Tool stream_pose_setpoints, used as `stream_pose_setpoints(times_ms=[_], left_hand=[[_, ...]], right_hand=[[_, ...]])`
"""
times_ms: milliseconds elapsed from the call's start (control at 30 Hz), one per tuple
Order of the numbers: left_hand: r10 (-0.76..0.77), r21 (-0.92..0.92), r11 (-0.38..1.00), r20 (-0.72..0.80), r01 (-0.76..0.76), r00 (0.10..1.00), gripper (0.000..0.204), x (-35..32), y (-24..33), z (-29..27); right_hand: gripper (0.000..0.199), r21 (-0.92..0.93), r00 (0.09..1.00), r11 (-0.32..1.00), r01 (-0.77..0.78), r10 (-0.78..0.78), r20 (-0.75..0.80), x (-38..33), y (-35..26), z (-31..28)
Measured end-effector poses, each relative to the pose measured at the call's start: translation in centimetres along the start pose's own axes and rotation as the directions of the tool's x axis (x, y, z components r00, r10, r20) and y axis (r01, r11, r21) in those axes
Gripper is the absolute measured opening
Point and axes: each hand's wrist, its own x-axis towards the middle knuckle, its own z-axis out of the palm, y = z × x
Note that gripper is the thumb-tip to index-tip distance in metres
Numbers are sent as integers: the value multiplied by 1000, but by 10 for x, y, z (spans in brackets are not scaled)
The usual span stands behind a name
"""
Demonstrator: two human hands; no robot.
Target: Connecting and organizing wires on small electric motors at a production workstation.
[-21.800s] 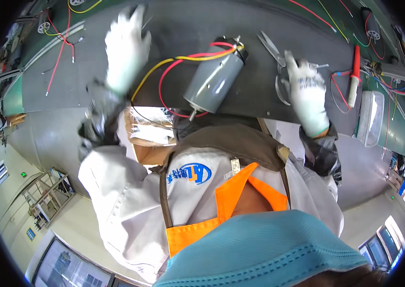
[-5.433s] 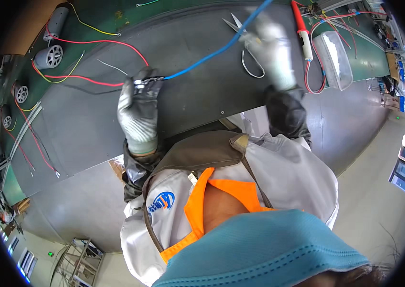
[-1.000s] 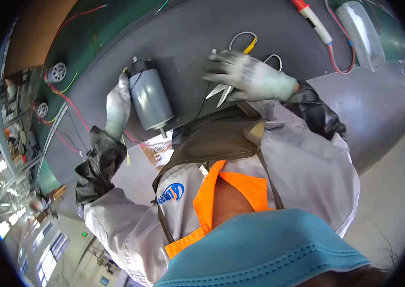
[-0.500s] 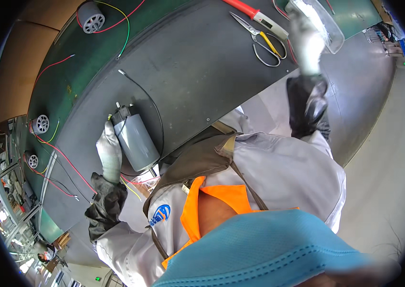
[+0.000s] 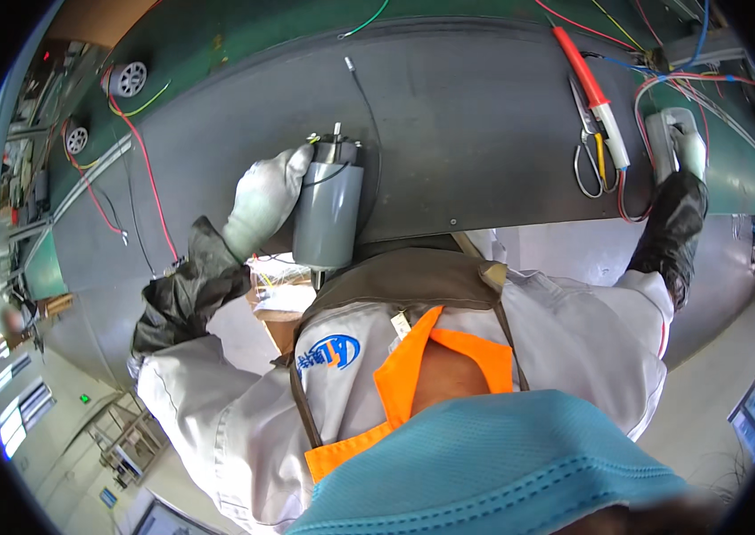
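Observation:
A grey cylindrical electric motor (image 5: 328,218) lies near the table's front edge, its shaft end pointing away from me. My left hand (image 5: 266,198), in a white glove, is closed at the motor's far left end, thumb and fingers pinched beside a small yellow-green wire end. A black lead (image 5: 372,107) with a pale tip runs from the motor across the table. At the far right, my gloved right hand (image 5: 689,153) reaches into a clear plastic box (image 5: 662,134). The fingers of that hand are hidden, and what they touch cannot be made out.
Scissors (image 5: 587,147) with a yellow handle part lie beside a red-and-white probe-like tool (image 5: 593,94), left of the box. Loose wires (image 5: 703,78) cross behind it. Smaller motors (image 5: 126,79) with coloured leads stand on the green surface (image 5: 208,53) at the far left.
My view has turned, shifting the whole scene. My right hand, blurred over the box before, now reaches down into it. My left hand stays at the motor's end, its fingers more curled.

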Motion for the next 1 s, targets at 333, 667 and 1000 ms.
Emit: stream_pose_setpoints(times_ms=[333, 667, 1000], left_hand=[[-112, -123, 976, 416, 177, 902, 86, 19, 3, -41], [109, -384, 903, 636, 191, 764, 39, 18, -3, -82], [150, -509, 831, 591, 223, 793, 44, 6, -12, -80]], right_hand=[[32, 332, 946, 943, -27, 132, -298, -90, -131, -82], [19, 887, 819, 329, 324, -567, -89, -205, -406, -118], [24, 623, 493, -232, -747, -822, 284, -256, -516, -67]])
